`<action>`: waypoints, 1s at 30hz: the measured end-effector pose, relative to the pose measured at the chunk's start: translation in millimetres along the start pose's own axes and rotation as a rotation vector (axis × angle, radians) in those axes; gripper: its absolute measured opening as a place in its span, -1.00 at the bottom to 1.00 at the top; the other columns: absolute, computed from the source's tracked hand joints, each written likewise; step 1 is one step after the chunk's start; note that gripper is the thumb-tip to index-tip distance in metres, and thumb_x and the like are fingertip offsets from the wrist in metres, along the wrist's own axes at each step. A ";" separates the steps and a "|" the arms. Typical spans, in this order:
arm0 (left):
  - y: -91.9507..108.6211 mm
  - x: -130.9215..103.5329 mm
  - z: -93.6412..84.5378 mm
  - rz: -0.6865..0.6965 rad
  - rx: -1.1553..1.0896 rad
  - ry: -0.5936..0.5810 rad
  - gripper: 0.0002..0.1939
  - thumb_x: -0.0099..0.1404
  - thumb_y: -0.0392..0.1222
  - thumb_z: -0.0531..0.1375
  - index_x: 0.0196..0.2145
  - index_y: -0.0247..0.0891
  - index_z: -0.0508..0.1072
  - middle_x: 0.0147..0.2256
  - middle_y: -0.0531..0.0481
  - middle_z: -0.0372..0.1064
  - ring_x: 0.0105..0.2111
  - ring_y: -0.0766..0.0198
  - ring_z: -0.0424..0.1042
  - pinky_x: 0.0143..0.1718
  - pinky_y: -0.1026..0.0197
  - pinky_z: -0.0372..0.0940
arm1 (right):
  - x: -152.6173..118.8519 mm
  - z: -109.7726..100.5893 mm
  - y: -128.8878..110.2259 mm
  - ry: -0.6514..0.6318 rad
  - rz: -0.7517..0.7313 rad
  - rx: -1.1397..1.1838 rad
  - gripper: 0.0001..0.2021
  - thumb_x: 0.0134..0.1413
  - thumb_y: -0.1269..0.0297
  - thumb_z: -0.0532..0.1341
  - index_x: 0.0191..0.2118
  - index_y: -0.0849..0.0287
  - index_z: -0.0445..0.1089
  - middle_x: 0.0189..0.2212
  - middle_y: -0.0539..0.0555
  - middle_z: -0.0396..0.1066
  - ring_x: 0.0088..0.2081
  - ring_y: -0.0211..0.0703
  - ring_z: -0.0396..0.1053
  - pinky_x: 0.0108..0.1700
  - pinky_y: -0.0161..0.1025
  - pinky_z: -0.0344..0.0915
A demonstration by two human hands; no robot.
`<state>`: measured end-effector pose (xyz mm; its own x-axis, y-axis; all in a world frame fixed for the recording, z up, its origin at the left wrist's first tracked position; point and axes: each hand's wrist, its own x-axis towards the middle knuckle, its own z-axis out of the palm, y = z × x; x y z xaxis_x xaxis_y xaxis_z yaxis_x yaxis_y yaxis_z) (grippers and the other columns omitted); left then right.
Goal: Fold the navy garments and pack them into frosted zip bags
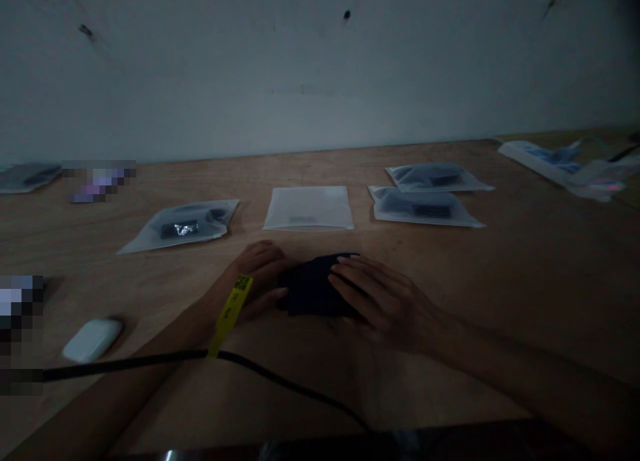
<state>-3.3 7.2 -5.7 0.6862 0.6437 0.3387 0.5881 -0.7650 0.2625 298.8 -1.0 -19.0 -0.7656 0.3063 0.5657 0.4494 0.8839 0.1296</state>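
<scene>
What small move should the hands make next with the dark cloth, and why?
Probably press the dark cloth flatter with the right hand: its fingers lie across the cloth, the left hand is at the other end, and the far edge looks uneven.

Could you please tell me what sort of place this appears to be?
Probably a simple indoor packing workspace: a wooden table against a marked, plain wall, with several translucent pouches laid out.
</scene>
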 end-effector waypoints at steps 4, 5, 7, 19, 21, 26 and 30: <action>-9.2 -1.4 4.9 -0.156 0.085 -0.045 -0.48 0.49 0.00 -0.02 0.31 -0.24 0.19 0.28 -0.23 0.11 0.28 -0.04 0.14 0.28 -0.11 0.14 | -0.1 0.9 1.5 0.004 -0.096 -0.094 -0.68 0.19 0.54 0.18 0.06 0.42 0.42 0.01 0.26 0.50 0.07 0.06 0.45 0.13 0.00 0.44; -13.1 -1.8 7.0 -0.192 0.127 -0.049 -0.46 0.50 0.00 -0.04 0.33 -0.26 0.15 0.33 -0.26 0.03 0.32 -0.09 0.07 0.30 -0.16 0.09 | -0.3 0.6 1.9 -0.003 -0.105 -0.092 -0.69 0.20 0.54 0.18 0.05 0.42 0.42 0.01 0.26 0.50 0.06 0.04 0.46 0.11 -0.02 0.46; -21.5 -2.8 11.2 -0.253 0.192 -0.055 -0.43 0.51 0.03 -0.07 0.35 -0.31 0.12 0.36 -0.30 -0.06 0.35 -0.17 -0.03 0.30 -0.25 0.03 | -0.6 -0.3 2.3 -0.009 -0.120 -0.059 -0.72 0.23 0.51 0.17 0.04 0.39 0.43 0.00 0.25 0.51 0.04 0.01 0.47 0.09 -0.05 0.48; -32.7 -3.0 13.6 -0.282 0.308 -0.014 -0.45 0.52 0.06 -0.06 0.30 -0.33 0.19 0.25 -0.26 0.23 0.29 -0.04 0.18 0.31 -0.26 0.05 | 1.6 -2.0 -2.8 0.039 -0.217 0.166 -0.75 0.31 0.47 0.09 -0.01 0.30 0.46 -0.04 0.15 0.54 0.06 -0.10 0.45 0.11 -0.11 0.45; -30.6 -3.2 13.2 -0.226 0.350 0.082 -0.50 0.51 0.03 -0.01 0.25 -0.30 0.26 0.16 -0.23 0.36 0.18 0.00 0.36 0.27 -0.22 0.16 | 3.5 -1.5 -2.5 0.068 -0.255 0.208 -0.76 0.32 0.47 0.09 -0.04 0.30 0.48 -0.05 0.13 0.55 0.04 -0.12 0.47 0.12 -0.14 0.45; -20.8 -5.8 13.7 -0.166 0.390 0.274 -0.65 0.45 -0.08 0.15 0.14 -0.13 0.37 -0.12 -0.01 0.58 -0.10 0.11 0.57 0.10 -0.09 0.39 | 5.1 0.6 -3.7 0.101 -0.278 0.269 -0.80 0.28 0.43 0.17 -0.05 0.31 0.48 -0.03 0.15 0.53 0.07 -0.11 0.44 0.12 -0.13 0.44; -15.9 -5.6 12.4 -0.173 0.313 0.252 -0.74 0.45 -0.07 0.13 0.00 -0.17 0.48 -0.12 -0.05 0.56 -0.11 0.11 0.56 -0.02 0.04 0.47 | 3.0 0.8 -3.7 0.065 -0.261 0.280 -0.80 0.25 0.44 0.20 -0.04 0.29 0.47 0.00 0.16 0.51 0.08 -0.13 0.43 0.11 -0.13 0.44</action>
<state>-11.2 16.0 -22.9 0.4627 0.7076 0.5340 0.8133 -0.5786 0.0619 294.5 -3.0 -18.5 -0.8029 0.0433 0.5946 0.0934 0.9942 0.0537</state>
